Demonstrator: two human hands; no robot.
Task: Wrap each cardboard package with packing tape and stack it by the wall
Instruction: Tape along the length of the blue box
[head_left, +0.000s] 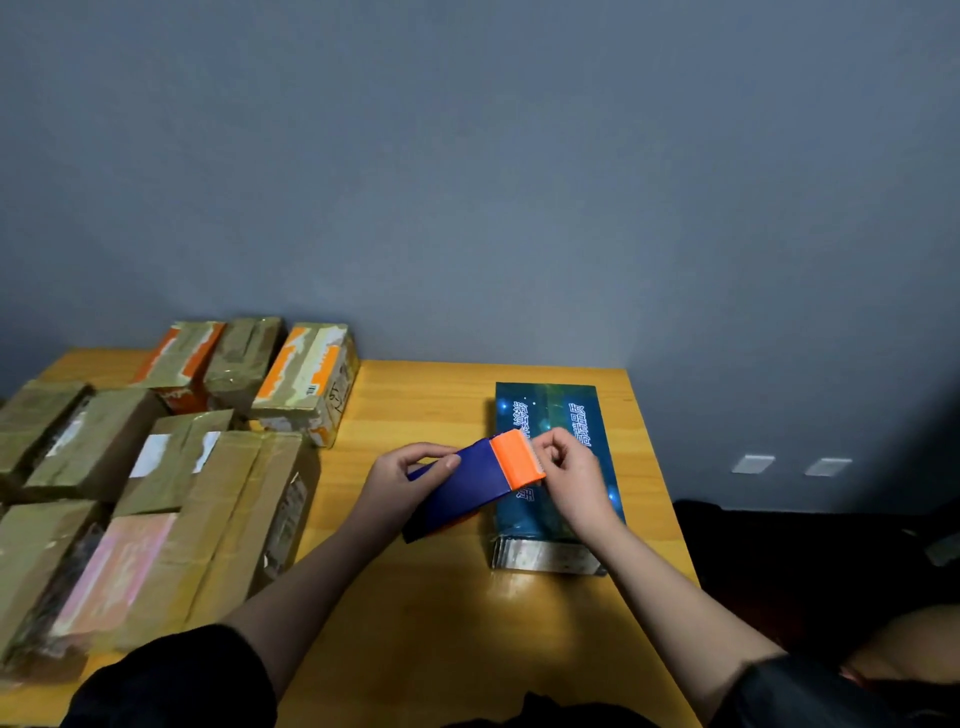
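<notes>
Cardboard packages: a cluster of taped brown boxes (171, 499) fills the left of the desk (441, 613), reaching back to the wall (467, 182); we cannot tell which are finished.
Left hand: our left hand (410, 478) holds the blue body of the tape dispenser (467, 480), fingers curled over its top edge, grip clamped on it.
Dispenser head: the orange cutter end (517, 460) points right, over the near-left part of the blue box.
Right hand: our right hand (571, 467) pinches at the cutter end, thumb and fingers together, apparently on the tape's free end (the tape itself is too clear to see).
Blue box: the blue printed package (558, 415) lies flat on the desk at right, its far end close to the wall, under both hands.
Doing it well: we judge the step is drawing out a tape end; pull it straight, press it onto the box before running the dispenser along.
Hard to make out: the tape roll, any tape already on the blue box, and the dark area right of the desk.
</notes>
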